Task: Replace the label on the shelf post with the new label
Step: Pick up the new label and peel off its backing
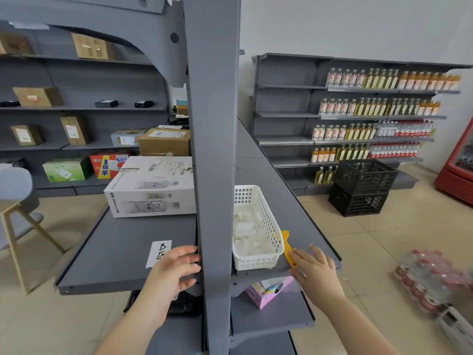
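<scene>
I see a tall grey metal shelf post [212,149] going straight up the middle. Flat grey metal shelves [115,252] stick out on both sides of it.

At about 7 o'clock from the middle, a white paper label with black hand-drawn marks [159,253] lies flat on the left shelf. The top mark looks like a "B". I cannot read the mark under it, because the left hand [174,270] covers its corner. That hand is spread out with loose fingers, resting on the shelf edge and touching the post. It grips nothing.

At about 5 o'clock, the right hand [316,267] is spread flat on the right shelf. Its fingertips touch a small yellow plastic scraper [288,248], but it is not closed around it. Just left of the scraper sits a white plastic basket with holes [258,226], with crumpled clear bits inside.

At 9 o'clock a big white cardboard box with bottle pictures [151,188] stands on the left shelf. It has barcode stickers on top and "360mL×24" printed on its side. Below the right shelf is a pink box [268,293].
</scene>
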A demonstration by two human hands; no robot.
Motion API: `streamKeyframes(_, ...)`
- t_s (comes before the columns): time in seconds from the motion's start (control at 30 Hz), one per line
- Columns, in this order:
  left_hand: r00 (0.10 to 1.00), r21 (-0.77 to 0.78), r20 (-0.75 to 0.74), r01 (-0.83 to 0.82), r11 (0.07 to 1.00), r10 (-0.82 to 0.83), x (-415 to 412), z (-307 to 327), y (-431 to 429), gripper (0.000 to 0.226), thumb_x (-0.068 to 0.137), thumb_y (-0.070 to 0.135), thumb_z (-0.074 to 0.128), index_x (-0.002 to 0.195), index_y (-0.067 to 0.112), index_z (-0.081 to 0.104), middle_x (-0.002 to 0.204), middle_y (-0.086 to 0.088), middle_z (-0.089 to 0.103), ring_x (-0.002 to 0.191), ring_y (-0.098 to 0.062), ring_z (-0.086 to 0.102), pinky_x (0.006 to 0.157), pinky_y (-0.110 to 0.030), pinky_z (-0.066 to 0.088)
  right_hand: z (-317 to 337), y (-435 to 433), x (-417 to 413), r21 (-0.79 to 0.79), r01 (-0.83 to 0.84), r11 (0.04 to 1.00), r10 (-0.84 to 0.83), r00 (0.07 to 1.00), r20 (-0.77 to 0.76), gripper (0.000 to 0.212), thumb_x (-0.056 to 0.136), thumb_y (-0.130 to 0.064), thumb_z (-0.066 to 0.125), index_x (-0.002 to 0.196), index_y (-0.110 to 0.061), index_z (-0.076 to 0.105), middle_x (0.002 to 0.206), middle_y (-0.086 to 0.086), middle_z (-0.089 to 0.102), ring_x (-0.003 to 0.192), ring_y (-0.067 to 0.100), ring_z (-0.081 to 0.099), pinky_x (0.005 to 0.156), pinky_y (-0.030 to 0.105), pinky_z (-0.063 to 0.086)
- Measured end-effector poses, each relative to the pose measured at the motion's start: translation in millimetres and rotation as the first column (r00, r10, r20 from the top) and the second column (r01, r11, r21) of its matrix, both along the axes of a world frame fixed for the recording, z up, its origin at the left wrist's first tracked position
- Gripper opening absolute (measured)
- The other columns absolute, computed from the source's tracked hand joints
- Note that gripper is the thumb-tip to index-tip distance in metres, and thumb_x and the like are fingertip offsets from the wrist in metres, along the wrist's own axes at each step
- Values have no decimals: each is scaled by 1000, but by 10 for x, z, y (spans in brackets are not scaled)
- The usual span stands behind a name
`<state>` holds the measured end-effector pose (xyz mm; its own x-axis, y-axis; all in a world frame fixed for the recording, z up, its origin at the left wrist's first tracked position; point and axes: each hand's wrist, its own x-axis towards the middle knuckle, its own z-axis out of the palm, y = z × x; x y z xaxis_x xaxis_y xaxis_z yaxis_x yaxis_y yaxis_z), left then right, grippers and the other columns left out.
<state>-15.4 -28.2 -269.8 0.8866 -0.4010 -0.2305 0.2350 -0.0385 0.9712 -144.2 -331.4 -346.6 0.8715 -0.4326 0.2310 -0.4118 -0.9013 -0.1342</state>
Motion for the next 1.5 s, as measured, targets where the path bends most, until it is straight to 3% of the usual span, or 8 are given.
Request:
streamKeyframes(0.13, 1000, -24, -23, -12, 1000, 11, 17, -17, -18, 32, 84, -5, 59, 101, 20, 67, 106, -10, 72, 94, -24, 68, 76, -33, 53, 119, 69, -33, 104, 26, 994, -23, 999, -29, 57, 91, -50, 46, 143, -36, 29, 155, -8, 25, 144, 28, 10, 113, 48, 18)
streamKeyframes(0.27, 1000, -36, -10, -20, 999, 19, 42, -13, 61, 35, 83, -5, 58, 105, 22, 66, 106, -9, 72, 100, -25, 66, 79, -34, 54, 468, 241, -167, 297, -111, 948, -56, 863, 502, 48, 74, -37, 74, 119, -31, 60, 129, -10, 53, 122, 22, 42, 97, 38, 38)
streamKeyframes(0.43, 989, -65, -71, -133, 989, 128, 157, -109, 332, 37, 80, -6, 62, 104, 22, 70, 104, -9, 75, 104, -27, 67, 85, -40, 55, 771, 1061, -192, 336, -472, 815, 71, 657, 751, 26, 73, -37, 69, 99, -33, 63, 102, -17, 62, 91, 12, 60, 76, 15, 46)
streamKeyframes(0.57, 976, -95, -121, -194, 976, 182, 218, -186, 661, 37, 78, -6, 64, 104, 20, 72, 110, -13, 73, 103, -27, 68, 79, -36, 53, 609, 1722, 177, 313, -623, 717, 297, 679, 672, 27, 76, -33, 71, 103, -29, 65, 99, -19, 62, 88, 2, 59, 78, 11, 45)
streamKeyframes(0.7, 967, -124, -115, -241, 963, 227, 265, -205, 960, 40, 80, -6, 58, 108, 20, 69, 113, -15, 71, 107, -31, 64, 86, -40, 52, 430, 2098, 727, 423, -606, 674, 405, 781, 475, 36, 82, -34, 64, 117, -34, 57, 120, -21, 55, 115, -6, 48, 100, 19, 40)
streamKeyframes(1.0, 959, -120, -111, -275, 954, 262, 254, -174, 1464, 60, 59, 12, 63, 118, 15, 63, 118, -14, 68, 115, -28, 61, 97, -44, 47, 189, 2331, 1510, 219, -567, 794, 565, 821, 81, 58, 92, -39, 51, 142, -18, 33, 153, -3, 28, 143, 15, 17, 115, 25, 10)
streamKeyframes(1.2, 961, -56, -170, -229, 972, 217, 269, -195, 1442, 40, 75, 4, 64, 113, 14, 67, 112, -13, 73, 101, -26, 67, 81, -33, 51, 8, 2287, 1448, -22, -638, 770, 606, 719, 340, 26, 73, -13, 79, 96, -20, 69, 105, -7, 69, 106, 11, 54, 91, 30, 50)
streamKeyframes(1.5, 969, 33, -201, -139, 990, 143, 145, -20, 1007, 19, 90, 23, 59, 92, 9, 73, 85, -11, 79, 69, -18, 67, 61, -24, 49, 307, 2304, 1335, -142, -697, 702, 639, 530, 557, 24, 81, -2, 53, 96, -9, 71, 96, 1, 71, 99, 15, 56, 87, 25, 47)
